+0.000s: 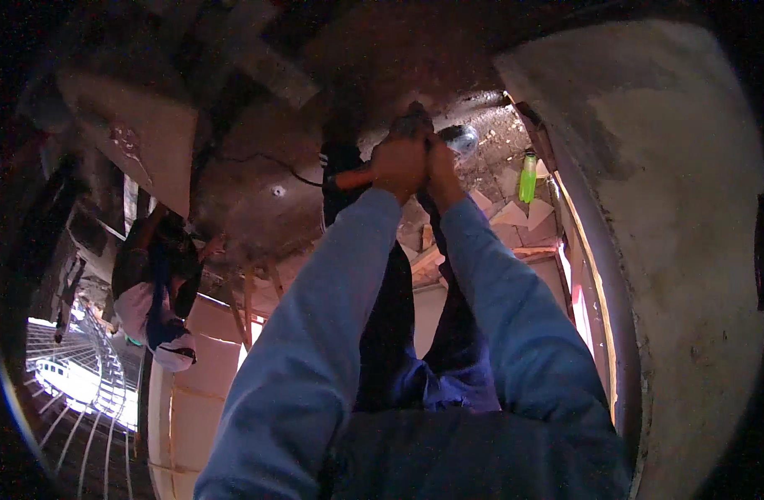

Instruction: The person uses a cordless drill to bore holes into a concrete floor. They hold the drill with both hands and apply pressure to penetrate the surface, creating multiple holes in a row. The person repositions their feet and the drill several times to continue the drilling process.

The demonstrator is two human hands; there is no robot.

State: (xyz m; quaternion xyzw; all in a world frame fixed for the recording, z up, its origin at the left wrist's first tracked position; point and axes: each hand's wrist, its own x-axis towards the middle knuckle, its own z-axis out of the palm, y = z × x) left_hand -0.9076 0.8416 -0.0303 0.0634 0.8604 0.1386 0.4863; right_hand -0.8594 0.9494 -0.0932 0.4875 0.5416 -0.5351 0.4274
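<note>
Both my hands are stretched out ahead at upper centre, close together on a corded power tool [411, 123] with a dark front end. My left hand [399, 164] is closed round its body. Against it on the right, my right hand [442, 162] is closed on the tool too. A dark cord [274, 158] runs leftward from near my left hand. My fingers cover most of the tool, and dim light hides its exact kind. Just beyond my right hand lies a clear, shiny plastic-like piece [461, 140] on the rubble-strewn floor.
A bottle of bright green liquid [528, 177] stands right of my hands, near broken tile pieces [532, 215]. A large grey wall or slab [674, 208] bounds the right. At left, another person [161, 292] is by a pale board [136, 133]; a metal grille [82, 375] stands lower left.
</note>
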